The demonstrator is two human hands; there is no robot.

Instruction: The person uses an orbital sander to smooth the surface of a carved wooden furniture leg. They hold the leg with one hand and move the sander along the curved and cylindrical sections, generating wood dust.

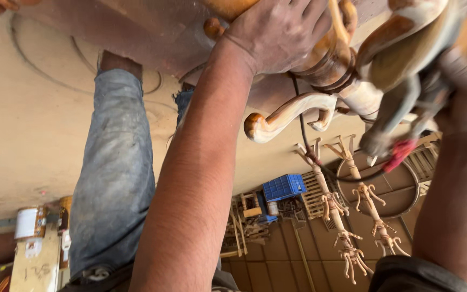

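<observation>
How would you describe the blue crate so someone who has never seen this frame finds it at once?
Start from the left hand gripping the carved wooden stand at the top, then follow that forearm down towards the frame's lower middle. Just right of it sits the blue crate, among pale wooden pieces. It is the only bright blue, grid-sided box there.

Woodworking workshop, unfinished carved wooden stands (333, 208) on tiled floor, round tabletop (401, 189), blue crate (283, 186), paint tin (28, 221)
</observation>
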